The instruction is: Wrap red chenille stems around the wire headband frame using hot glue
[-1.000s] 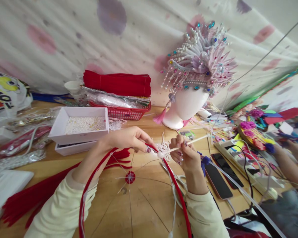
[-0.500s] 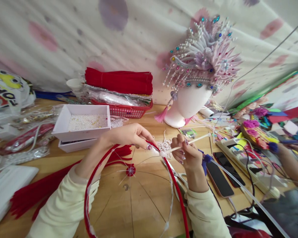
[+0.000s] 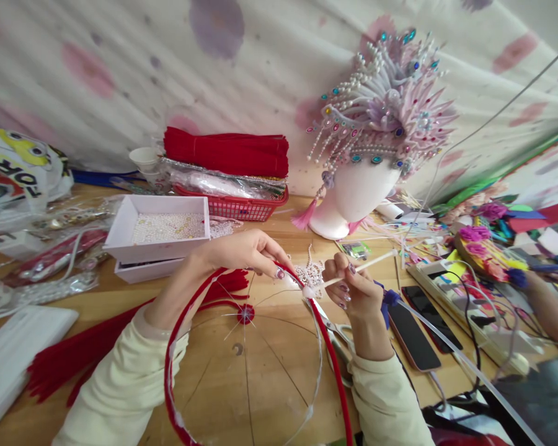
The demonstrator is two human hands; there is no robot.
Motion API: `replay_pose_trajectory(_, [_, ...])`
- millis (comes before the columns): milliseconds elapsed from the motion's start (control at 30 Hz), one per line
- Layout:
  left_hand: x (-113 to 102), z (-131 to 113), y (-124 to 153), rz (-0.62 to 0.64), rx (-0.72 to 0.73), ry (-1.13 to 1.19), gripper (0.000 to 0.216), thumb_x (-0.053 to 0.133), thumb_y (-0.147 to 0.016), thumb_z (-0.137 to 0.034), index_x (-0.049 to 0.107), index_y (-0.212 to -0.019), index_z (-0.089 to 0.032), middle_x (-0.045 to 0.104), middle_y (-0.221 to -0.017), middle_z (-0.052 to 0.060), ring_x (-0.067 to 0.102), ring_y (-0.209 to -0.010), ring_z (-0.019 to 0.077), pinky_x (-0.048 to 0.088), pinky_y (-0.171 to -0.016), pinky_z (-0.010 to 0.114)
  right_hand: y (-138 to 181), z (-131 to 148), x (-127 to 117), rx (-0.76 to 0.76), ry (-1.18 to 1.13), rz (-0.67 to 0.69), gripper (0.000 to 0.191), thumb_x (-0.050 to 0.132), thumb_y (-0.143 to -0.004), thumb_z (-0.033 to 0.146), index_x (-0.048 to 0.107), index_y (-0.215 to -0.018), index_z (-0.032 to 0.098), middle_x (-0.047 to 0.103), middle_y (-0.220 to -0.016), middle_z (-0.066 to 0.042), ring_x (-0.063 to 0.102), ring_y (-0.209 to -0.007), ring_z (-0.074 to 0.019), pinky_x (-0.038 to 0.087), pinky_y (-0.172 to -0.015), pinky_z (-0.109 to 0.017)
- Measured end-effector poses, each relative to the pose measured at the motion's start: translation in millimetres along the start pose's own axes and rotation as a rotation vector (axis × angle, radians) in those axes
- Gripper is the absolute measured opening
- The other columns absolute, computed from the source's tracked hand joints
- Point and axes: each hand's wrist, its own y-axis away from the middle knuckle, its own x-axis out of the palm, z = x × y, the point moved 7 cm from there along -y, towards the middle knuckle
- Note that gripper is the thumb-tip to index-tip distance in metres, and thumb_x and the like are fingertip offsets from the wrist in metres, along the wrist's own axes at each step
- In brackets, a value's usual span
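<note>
A wire hoop [image 3: 328, 347] wrapped in red pipe cleaner arcs between my forearms, with thin wire spokes meeting at a small red hub [image 3: 245, 313]. My left hand [image 3: 242, 253] pinches the hoop's top, its fingers closed on the red rim. My right hand [image 3: 353, 290] is closed round a thin white stick [image 3: 369, 266] whose tip touches a white blob on the rim just beside my left fingertips. A small beaded ornament [image 3: 310, 271] lies behind the two hands.
A white box of pearl beads [image 3: 160, 228] and a red basket [image 3: 242, 207] with red pipe cleaners stand behind. A mannequin head with a jewelled headdress [image 3: 381, 118] is at the back right. Two phones [image 3: 411, 334], a power strip, scissors and another person's arm [image 3: 546, 310] fill the right.
The view has shifted slightly right and down; more of the hoop shows. Both hands keep the same grip at the top of the hoop.
</note>
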Motion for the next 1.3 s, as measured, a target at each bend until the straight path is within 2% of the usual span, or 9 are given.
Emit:
replay_pose_trajectory(233, [-3.5, -0.4, 2.5, -0.014, 0.001, -0.035, 0.023, 0.073, -0.067, -0.022, 0.082, -0.087, -0.016, 0.05, -0.053, -0.006, 0.034, -0.053, 0.0094, 0.021, -0.051, 0.026, 0.2, 1.5, 1.6, -0.006, 0.001, 0.026, 0.032, 0.075, -0.085, 0.04, 0.054, -0.069, 0.022, 0.037, -0.057, 0.009, 0.018, -0.038, -0.0048, 0.023, -0.028, -0.015])
replay_pose_trajectory(433, [-4.2, 1.1, 3.1, -0.039, -0.027, -0.067, 0.026, 0.073, -0.066, -0.025, 0.081, -0.088, -0.015, 0.053, -0.055, -0.005, 0.038, -0.054, 0.0098, 0.024, -0.052, 0.025, -0.5, 1.0, -1.1, -0.019, 0.001, 0.044, 0.029, 0.074, -0.085, 0.039, 0.055, -0.071, 0.022, 0.039, -0.054, 0.01, 0.017, -0.035, -0.0043, 0.021, -0.025, -0.015])
replay_pose_trajectory(733, [-3.0, 1.1, 2.3, -0.073, -0.073, -0.134, 0.029, 0.069, -0.065, -0.025, 0.082, -0.089, -0.016, 0.055, -0.057, -0.005, 0.039, -0.054, 0.0101, 0.024, -0.052, 0.025, 1.3, 2.5, -3.3, -0.014, 0.037, 0.039, 0.033, 0.074, -0.086, 0.04, 0.052, -0.07, 0.022, 0.038, -0.055, 0.01, 0.017, -0.035, -0.0034, 0.027, -0.025, -0.015])
replay_pose_trajectory(1100, [-5.0, -4.5, 8.9, -0.132, -0.076, -0.296, 0.035, 0.065, -0.068, -0.029, 0.083, -0.095, -0.015, 0.042, -0.052, -0.007, 0.031, -0.05, 0.0108, 0.02, -0.049, 0.027, 0.2, -6.8, -13.0, 0.048, 0.172, -0.108, 0.045, 0.076, -0.081, 0.058, 0.051, -0.067, 0.024, 0.035, -0.045, 0.012, 0.015, -0.031, -0.004, 0.019, -0.023, -0.015])
replay_pose_trajectory(1233, [-7.1, -3.5, 7.5, -0.145, -0.068, -0.34, 0.036, 0.065, -0.069, -0.033, 0.083, -0.095, -0.016, 0.047, -0.052, -0.006, 0.033, -0.051, 0.0107, 0.022, -0.05, 0.025, -0.9, -4.6, -12.0, 0.021, 0.259, -0.171, 0.062, 0.074, -0.075, 0.072, 0.04, -0.056, 0.024, 0.03, -0.039, 0.012, 0.018, -0.03, -0.0043, 0.019, -0.027, -0.017])
replay_pose_trajectory(1300, [-9.5, -2.5, 7.8, -0.175, -0.074, -0.349, 0.034, 0.065, -0.068, -0.033, 0.083, -0.093, -0.016, 0.051, -0.053, -0.005, 0.036, -0.051, 0.0106, 0.024, -0.051, 0.024, 1.0, -0.8, -10.3, 0.01, 0.314, -0.2, 0.065, 0.071, -0.077, 0.071, 0.036, -0.052, 0.023, 0.031, -0.038, 0.01, 0.025, -0.032, -0.0054, 0.023, -0.031, -0.018])
